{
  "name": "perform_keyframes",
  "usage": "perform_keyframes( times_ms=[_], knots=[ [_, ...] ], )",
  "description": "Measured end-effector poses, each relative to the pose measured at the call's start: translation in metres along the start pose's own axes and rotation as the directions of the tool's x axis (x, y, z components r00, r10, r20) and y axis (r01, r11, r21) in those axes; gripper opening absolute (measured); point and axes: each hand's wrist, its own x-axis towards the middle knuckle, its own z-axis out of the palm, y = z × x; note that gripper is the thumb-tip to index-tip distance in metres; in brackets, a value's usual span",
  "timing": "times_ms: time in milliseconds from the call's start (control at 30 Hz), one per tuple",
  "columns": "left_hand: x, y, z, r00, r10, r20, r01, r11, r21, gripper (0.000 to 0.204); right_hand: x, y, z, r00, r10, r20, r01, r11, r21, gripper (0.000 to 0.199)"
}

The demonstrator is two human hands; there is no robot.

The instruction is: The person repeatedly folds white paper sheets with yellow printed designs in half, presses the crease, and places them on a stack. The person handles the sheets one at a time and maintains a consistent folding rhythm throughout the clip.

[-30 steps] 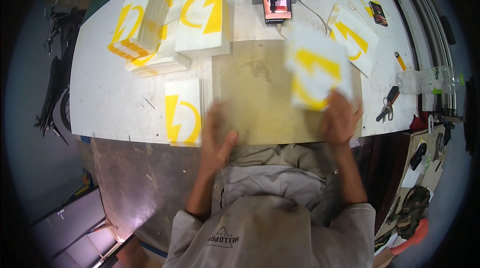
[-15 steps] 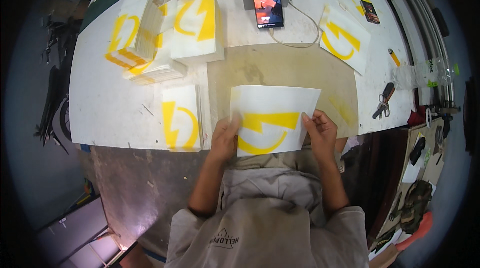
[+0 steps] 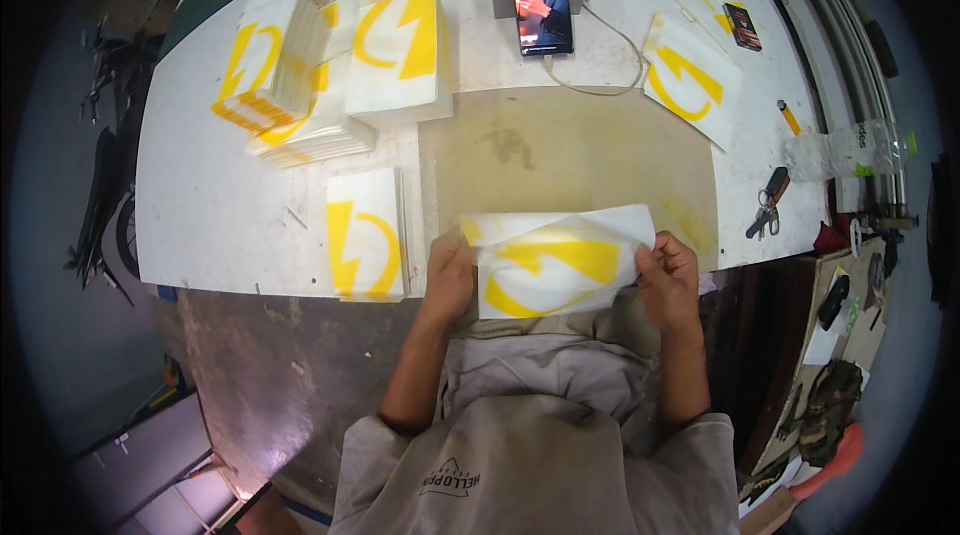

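Observation:
A white paper sheet with a yellow printed shape [image 3: 560, 260] is held up between my two hands at the table's front edge. Its far edge is folded over toward me, and the surface bends. My left hand [image 3: 452, 273] is closed on the sheet's left edge. At the right edge, my right hand [image 3: 668, 275] pinches the paper between thumb and fingers. Left of my left hand lies a small stack of folded printed sheets [image 3: 365, 235]. Beneath and beyond the paper is a beige board [image 3: 570, 135] set on the table.
Tall stacks of folded printed sheets [image 3: 395, 65] stand at the far left of the white table [image 3: 210, 205]. A lit phone [image 3: 541, 10] leans on a grey box, its cable trailing right. Farther right lie a loose printed sheet [image 3: 690, 80], a small dark box [image 3: 741, 26], an orange lighter [image 3: 789, 117] and keys [image 3: 768, 203].
The sheet's far edge has come over toward me in a fold. Both hands have shifted slightly, the right one outward to the right.

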Motion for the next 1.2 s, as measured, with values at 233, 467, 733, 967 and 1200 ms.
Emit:
perform_keyframes(
  times_ms=[233,467,733,967,1200],
  knots=[
    [0.005,0.011,0.0,1.0,-0.027,-0.014,0.027,0.999,0.019,0.028,0.007,-0.002,0.006,0.979,0.164,0.122,-0.165,0.986,-0.001,0.021],
    [-0.003,0.029,0.01,0.871,0.382,-0.308,-0.226,0.869,0.44,0.065,0.031,0.009,0.009,0.967,0.254,0.016,-0.255,0.967,0.027,0.032],
    [0.009,0.025,-0.002,0.984,-0.151,0.091,0.136,0.979,0.15,0.037,0.05,0.012,0.019,0.954,0.3,0.017,-0.295,0.946,-0.134,0.033],
    [0.034,0.039,0.006,0.959,-0.224,0.174,0.272,0.901,-0.339,0.037,0.057,0.013,-0.003,0.952,0.11,0.287,-0.138,0.988,0.076,0.044],
    [0.035,0.054,0.008,0.95,0.137,0.28,-0.163,0.984,0.069,0.061,0.057,0.008,-0.002,0.973,0.018,0.231,0.064,0.938,-0.341,0.051]
  ],
)
